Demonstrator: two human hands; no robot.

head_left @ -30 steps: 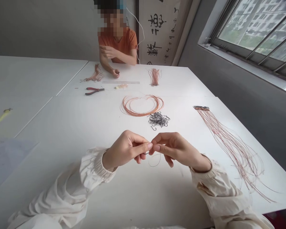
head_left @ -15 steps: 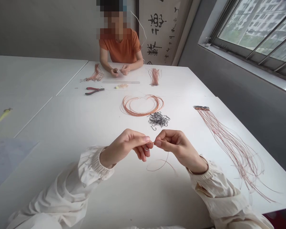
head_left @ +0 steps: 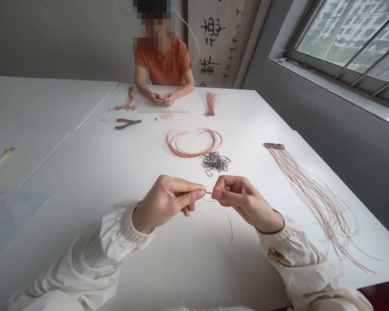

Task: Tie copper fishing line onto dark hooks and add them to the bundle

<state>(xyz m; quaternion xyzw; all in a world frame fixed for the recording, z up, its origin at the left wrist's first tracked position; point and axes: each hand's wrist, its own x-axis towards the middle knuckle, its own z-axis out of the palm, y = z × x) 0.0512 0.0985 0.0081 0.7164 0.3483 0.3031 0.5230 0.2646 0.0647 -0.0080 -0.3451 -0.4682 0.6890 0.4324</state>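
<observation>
Between thumb and fingers, my left hand (head_left: pixel 171 201) pinches a fish hook (head_left: pixel 208 192); only its end wrapped in orange line sticks out, and the bend is hidden by the fingers. My right hand (head_left: pixel 243 198) is closed just to the right of it, thumb against forefinger, on thin orange line. A loose piece of the fishing line (head_left: pixel 231 229) hangs below that hand. Beyond my hands lies a pile of dark fish hooks (head_left: pixel 215 162), touching a coil of orange line (head_left: pixel 188 155).
Right of my hands, a bundle of hooks with long lines (head_left: pixel 306 194) stretches across the white table (head_left: pixel 84 172). Across from me a person in an orange shirt (head_left: pixel 165 65) works with both hands together. Near that person lie pliers (head_left: pixel 129 124), a ruler (head_left: pixel 164 112) and line bundles (head_left: pixel 210 103).
The hook's bend, visible before below my left fingers, is now hidden in them. My hands have drawn slightly apart. The hanging line has shifted, and the other person's hands have come together.
</observation>
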